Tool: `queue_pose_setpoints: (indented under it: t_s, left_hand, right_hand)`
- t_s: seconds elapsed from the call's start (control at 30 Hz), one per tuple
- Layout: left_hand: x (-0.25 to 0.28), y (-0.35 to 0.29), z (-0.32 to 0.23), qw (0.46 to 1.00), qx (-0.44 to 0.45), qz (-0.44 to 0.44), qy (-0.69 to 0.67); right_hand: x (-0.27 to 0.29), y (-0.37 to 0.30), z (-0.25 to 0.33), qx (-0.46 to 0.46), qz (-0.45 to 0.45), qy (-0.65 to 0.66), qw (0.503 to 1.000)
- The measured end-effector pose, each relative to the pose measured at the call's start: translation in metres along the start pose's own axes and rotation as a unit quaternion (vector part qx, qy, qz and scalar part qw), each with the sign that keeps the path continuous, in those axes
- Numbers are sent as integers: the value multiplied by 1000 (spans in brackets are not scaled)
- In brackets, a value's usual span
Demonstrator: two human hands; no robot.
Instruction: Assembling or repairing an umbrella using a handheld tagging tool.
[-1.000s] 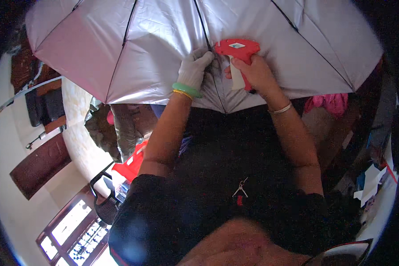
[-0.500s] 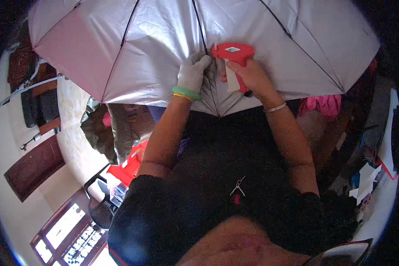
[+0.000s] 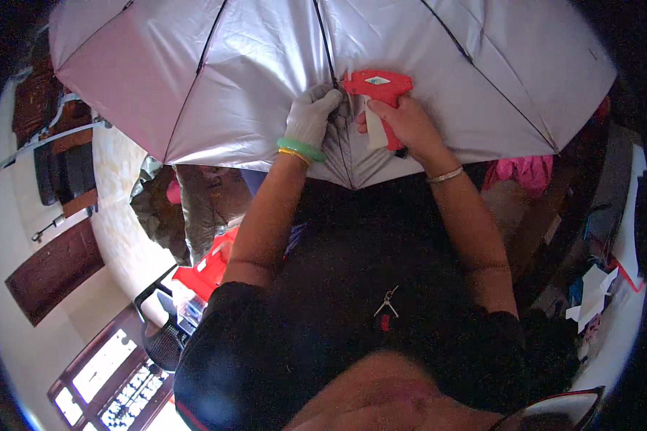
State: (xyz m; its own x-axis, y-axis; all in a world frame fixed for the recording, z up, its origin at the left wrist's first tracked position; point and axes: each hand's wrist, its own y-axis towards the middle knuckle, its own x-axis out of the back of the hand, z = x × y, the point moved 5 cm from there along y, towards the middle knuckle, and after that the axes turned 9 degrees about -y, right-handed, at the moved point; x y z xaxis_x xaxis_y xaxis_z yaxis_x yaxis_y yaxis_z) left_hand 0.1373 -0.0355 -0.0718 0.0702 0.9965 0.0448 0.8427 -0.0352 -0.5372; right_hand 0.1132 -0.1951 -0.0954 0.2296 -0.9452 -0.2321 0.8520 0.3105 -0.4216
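Observation:
An opened umbrella [image 3: 259,108] with a silvery underside and dark ribs spreads across the upper view. My left hand [image 3: 310,115], in a pale knitted glove, pinches the canopy fabric beside the middle rib [image 3: 325,39]. A green bangle [image 3: 300,149] circles that wrist. My right hand [image 3: 410,123], bare, grips a red and white tagging gun [image 3: 378,85] by its handle. The gun's front end points left and meets the rib right by my left fingertips. Shadow hides the exact spot where its tip touches.
Below the canopy on the left are dark clothes [image 3: 207,201] and a red object [image 3: 207,269]. A black mesh chair [image 3: 167,345] stands at lower left. Bright pink cloth [image 3: 519,174] shows under the right canopy edge, with white papers [image 3: 594,294] farther right.
Both hands and the tagging gun stay almost in place. The umbrella's lower edge has shifted very slightly.

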Motion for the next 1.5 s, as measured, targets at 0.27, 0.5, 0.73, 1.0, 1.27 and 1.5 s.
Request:
queue_pose_setpoints:
  t_s: [0.27,0.5,0.73,1.0,1.27,1.5]
  left_hand:
    - [2,2,-1,998,-44,-32,18]
    - [8,12,13,998,-54,-23,19]
    - [5,8,7,993,-78,-11,86]
    - [19,39,16,882,-204,-87,416]
    - [-23,46,-83,761,-321,-260,500]
    - [66,55,-135,567,-477,-270,615]
  right_hand:
    - [-2,5,-2,-13,24,19,999]
    - [1,2,5,-7,53,-33,998]
    - [-6,0,19,30,54,-144,988]
    - [16,-14,4,33,46,-52,997]
    - [36,-77,109,171,-69,-35,982]
    - [96,-104,143,205,-238,-319,894]
